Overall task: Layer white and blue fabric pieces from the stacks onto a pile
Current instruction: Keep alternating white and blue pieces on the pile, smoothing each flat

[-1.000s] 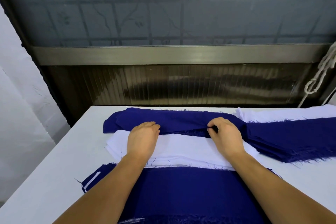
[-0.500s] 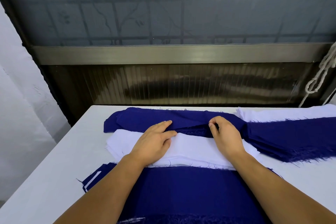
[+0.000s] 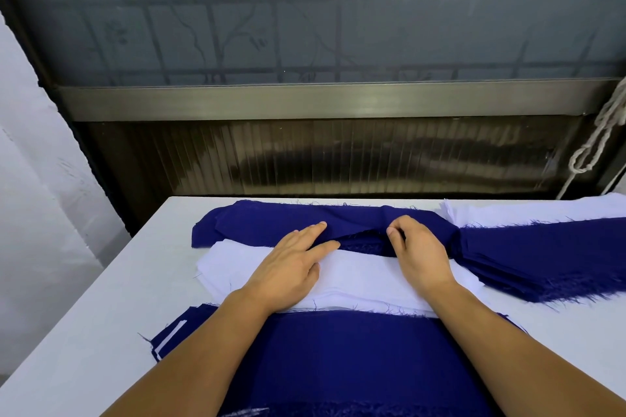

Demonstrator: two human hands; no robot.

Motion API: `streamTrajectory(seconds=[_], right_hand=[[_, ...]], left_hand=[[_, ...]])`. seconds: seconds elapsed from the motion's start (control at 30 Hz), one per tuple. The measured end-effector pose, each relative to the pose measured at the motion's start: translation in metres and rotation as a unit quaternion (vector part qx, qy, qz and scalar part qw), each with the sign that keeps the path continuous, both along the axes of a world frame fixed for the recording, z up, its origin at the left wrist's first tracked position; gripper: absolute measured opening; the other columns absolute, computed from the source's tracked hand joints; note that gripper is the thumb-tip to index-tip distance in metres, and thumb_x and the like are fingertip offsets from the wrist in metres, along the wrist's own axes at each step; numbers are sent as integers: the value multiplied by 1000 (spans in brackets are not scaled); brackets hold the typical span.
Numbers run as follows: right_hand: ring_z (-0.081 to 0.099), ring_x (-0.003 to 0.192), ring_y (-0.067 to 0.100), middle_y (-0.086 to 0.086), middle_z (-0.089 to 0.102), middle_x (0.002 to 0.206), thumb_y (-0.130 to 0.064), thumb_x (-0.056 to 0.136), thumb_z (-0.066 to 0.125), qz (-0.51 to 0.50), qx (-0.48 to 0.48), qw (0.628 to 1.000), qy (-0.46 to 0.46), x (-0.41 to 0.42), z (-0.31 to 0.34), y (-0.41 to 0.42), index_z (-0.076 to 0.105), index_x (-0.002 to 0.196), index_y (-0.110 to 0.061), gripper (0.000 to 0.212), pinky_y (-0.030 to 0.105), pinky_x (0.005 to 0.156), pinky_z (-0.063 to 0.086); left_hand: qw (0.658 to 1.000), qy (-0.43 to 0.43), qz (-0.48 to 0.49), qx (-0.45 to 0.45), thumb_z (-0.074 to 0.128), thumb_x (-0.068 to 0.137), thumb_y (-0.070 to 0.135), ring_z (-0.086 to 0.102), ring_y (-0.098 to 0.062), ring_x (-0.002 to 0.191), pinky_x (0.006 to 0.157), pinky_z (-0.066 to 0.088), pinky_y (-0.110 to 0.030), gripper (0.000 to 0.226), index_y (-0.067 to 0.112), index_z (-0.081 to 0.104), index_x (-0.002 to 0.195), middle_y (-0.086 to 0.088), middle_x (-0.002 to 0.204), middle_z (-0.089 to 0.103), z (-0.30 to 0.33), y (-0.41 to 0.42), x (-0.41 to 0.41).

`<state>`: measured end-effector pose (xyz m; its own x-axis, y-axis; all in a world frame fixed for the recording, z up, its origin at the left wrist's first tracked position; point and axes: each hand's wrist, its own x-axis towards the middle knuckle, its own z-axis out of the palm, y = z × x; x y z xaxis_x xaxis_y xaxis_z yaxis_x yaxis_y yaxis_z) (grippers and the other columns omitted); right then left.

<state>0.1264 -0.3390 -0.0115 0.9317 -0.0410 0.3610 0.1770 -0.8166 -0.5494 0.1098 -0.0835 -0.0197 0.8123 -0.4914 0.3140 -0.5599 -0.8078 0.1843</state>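
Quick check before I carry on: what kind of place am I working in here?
Probably a garment or fabric-cutting workroom. A white worktable holds stacks of cut blue fabric and white fabric with frayed raw edges. It stands against a frosted, barred window, with a knotted cord hanging at right.

The counter (image 3: 101, 298) is plain white. On it, a deep navy-blue fabric strip (image 3: 271, 220) lies across the far side, a plain white fabric piece (image 3: 359, 278) sits just nearer, and another navy-blue piece (image 3: 338, 359) covers the near pile, with thin white edges showing at its left corner. At the right, a navy stack (image 3: 542, 254) with frayed blue threads lies beside a white stack (image 3: 542, 210). Behind, the glass (image 3: 305, 10) is grey-blue with a faint grid and branch pattern, above a brownish ribbed panel (image 3: 338, 156). An off-white rope (image 3: 603, 132) hangs at the right.
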Motion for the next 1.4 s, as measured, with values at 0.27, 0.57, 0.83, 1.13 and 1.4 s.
streamTrajectory(seconds=[0.27, 0.57, 0.83, 1.13, 1.4], right_hand=[[52, 78, 14, -7, 57, 82, -22, 101, 43, 16, -16, 1000, -16, -2, -1, 0, 53, 88, -21, 16, 34, 71, 47], [53, 81, 16, -8, 57, 85, -15, 98, 48, 8, -26, 999, -18, -3, -2, 0, 53, 91, -22, 11, 37, 76, 48], [56, 98, 16, -5, 61, 106, -14, 94, 54, -5, -34, 999, -4, -4, -2, -5, 67, 106, -19, 19, 32, 92, 46], [56, 71, 3, -18, 63, 82, -19, 98, 52, 27, -8, 998, -53, -37, 49, -16, 66, 99, -24, 15, 26, 68, 46], [70, 79, 11, -6, 74, 87, -21, 94, 60, 208, 90, 948, 225, -102, 96, -53, 72, 83, -26, 18, 24, 71, 55]], left_hand=[[996, 13, 71, 46, 30, 101, 40, 1, -9, 148, 118, -5, -28, 51, 35, 25, 151, 8, 163, 3, -6, 0, 5], [972, -16, 235, 18, 34, 100, 46, 20, -14, 145, 120, 8, -36, 47, 22, 49, 138, 4, 155, 33, -2, 15, 10], [949, -34, 310, -37, 45, 98, 26, 36, -14, 137, 118, 17, -39, 30, 18, 63, 120, 4, 140, 51, 1, 29, 9], [967, -134, 196, -89, 66, 86, 1, 66, -18, 88, 81, 50, -29, 22, 14, 75, 101, 3, 100, 71, 54, 56, -32], [952, 232, 27, -198, 60, 94, 12, 65, -8, 84, 68, 53, -31, 29, 39, 55, 100, 13, 95, 67, 105, 108, -94]])
